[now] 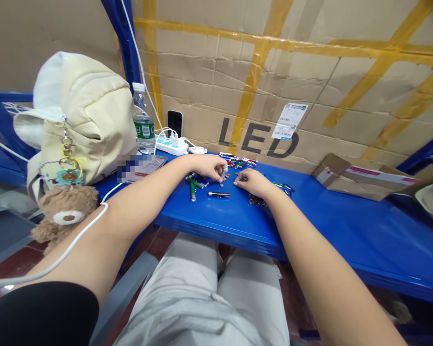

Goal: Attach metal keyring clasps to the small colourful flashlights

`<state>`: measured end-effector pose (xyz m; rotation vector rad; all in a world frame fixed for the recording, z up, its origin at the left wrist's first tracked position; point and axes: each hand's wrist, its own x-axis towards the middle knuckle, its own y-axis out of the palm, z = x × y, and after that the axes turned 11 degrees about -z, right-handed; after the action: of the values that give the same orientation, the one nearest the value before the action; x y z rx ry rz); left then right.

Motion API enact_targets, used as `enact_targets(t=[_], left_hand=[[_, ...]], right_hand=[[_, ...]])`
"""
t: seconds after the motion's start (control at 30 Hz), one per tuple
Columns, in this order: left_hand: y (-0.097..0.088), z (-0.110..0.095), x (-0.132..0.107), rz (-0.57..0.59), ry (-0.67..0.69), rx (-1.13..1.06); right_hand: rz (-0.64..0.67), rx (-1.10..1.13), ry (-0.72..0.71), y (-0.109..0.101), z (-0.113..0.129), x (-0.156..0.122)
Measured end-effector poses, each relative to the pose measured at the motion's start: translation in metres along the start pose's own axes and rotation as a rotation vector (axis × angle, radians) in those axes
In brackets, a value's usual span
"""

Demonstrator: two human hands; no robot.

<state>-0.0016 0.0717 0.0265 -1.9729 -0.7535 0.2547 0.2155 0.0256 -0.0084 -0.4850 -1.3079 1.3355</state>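
Your left hand (pixel 212 168) is nearly closed, finger and thumb pinching a small pale thing (pixel 224 173) over the blue table (pixel 321 211). Your right hand (pixel 252 183) is curled, but I can't tell if it holds anything. A black tube (pixel 219 195) lies nearer you than your fingertips. Green tubes (pixel 193 191) lie by your left hand, and brown bits (pixel 256 201) lie by your right wrist.

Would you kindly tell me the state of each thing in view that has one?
Left hand: fingers pinched, apparently on a small pale piece.
Right hand: fingers curled; whether it holds anything is unclear.
Black cylinder: lying flat.
Bottle: upright, capped.
Power strip: plugs inserted.
Small cardboard box: apparently open-topped.
Toy bear: hanging from the backpack.
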Motion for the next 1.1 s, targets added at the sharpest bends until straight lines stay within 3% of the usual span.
enact_targets(t=[0.23, 0.5, 0.77, 0.97, 1.1], left_hand=[[0.000, 0.000, 0.000, -0.015, 0.007, 0.030], [0.001, -0.009, 0.000, 0.000, -0.009, 0.058], [0.000, -0.014, -0.001, 0.002, -0.015, 0.136], [-0.002, -0.010, -0.002, 0.004, -0.044, 0.120], [-0.005, -0.004, -0.002, -0.018, -0.048, 0.161]], right_hand=[[0.025, -0.035, 0.019, -0.001, 0.003, -0.002], [-0.344, 0.314, -0.150, -0.006, 0.023, -0.003], [-0.441, 0.372, -0.193, 0.001, 0.031, -0.001], [-0.439, 0.353, -0.041, 0.000, 0.034, -0.004], [-0.254, 0.228, -0.068, 0.006, 0.035, -0.006]])
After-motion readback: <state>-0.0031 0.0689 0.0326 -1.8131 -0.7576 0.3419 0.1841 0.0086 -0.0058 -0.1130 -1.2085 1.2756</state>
